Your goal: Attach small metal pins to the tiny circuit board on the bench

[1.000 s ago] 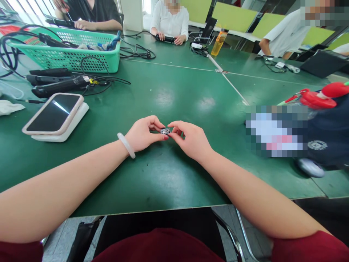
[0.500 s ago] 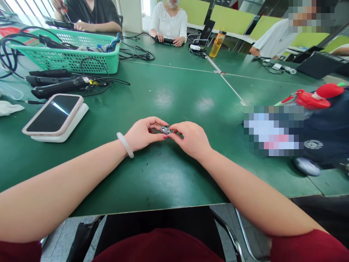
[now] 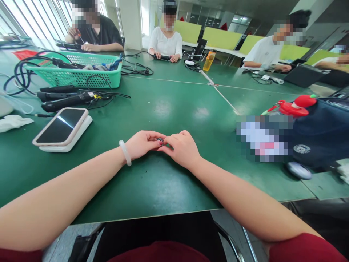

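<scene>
A small black-and-silver piece (image 3: 160, 140), perhaps a little circuit board, is pinched between thumb and fingers of my left hand (image 3: 141, 145), just above the green table (image 3: 163, 182). My right hand (image 3: 183, 148) meets it from the other side, with thumb and fingertips closed on the piece's right end. The fingers cover most of the piece, so its exact kind cannot be made out. A pale bangle (image 3: 125, 153) circles my left wrist.
On the left lie a phone (image 3: 62, 126) on a white box, black handheld devices (image 3: 68, 101) with cables, and a green basket (image 3: 81, 78). To the right are a dark blue bag (image 3: 324, 127), a red-lidded bottle (image 3: 294, 108) and a mouse (image 3: 299, 170). Several people sit around the table.
The head view has tilted up, so things sit lower in the picture. My right fingers have moved further over the small piece, covering more of it.
</scene>
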Demonstrator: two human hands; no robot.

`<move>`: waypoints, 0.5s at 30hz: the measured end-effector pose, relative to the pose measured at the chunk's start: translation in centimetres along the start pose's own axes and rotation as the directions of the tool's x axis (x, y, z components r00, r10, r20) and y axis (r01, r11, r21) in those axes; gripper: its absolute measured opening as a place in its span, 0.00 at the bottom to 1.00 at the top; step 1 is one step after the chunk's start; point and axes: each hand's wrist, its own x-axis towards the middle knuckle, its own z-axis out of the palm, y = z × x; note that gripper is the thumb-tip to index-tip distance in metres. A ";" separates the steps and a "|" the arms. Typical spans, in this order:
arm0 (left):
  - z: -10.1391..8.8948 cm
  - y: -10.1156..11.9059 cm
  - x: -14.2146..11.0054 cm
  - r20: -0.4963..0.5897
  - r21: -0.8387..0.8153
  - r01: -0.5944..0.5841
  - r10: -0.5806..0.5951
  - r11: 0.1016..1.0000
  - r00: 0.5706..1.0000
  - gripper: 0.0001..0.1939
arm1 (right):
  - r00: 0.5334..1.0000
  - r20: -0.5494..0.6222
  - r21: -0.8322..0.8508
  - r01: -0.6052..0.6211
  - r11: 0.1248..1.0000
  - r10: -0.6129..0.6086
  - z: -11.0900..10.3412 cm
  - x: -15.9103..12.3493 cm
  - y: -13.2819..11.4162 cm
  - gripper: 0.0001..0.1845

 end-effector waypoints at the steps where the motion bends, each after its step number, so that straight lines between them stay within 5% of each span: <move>1: -0.3 0.0 0.0 -0.009 0.049 -0.015 0.015 0.999 1.000 0.19 | 1.000 0.007 0.028 -0.030 0.999 0.029 -0.1 0.0 0.1 0.19; 7: -4.4 0.1 0.5 -0.256 0.457 0.052 0.076 0.888 0.964 0.22 | 0.958 0.079 0.219 -0.288 0.932 0.277 -1.3 0.1 1.0 0.17; 10: -7.2 0.3 0.6 -0.405 0.771 0.267 0.121 0.578 0.906 0.18 | 0.916 0.107 0.287 -0.401 0.870 0.387 -1.9 0.0 1.6 0.17; 12: -8.8 0.6 0.4 -0.485 0.828 0.417 0.104 0.376 0.868 0.18 | 0.892 0.107 0.319 -0.450 0.834 0.439 -2.2 0.0 2.0 0.16; 15: -10.6 1.0 -0.3 -0.565 0.807 0.535 0.061 0.249 0.823 0.20 | 0.868 0.115 0.354 -0.491 0.796 0.484 -2.3 -0.1 2.6 0.15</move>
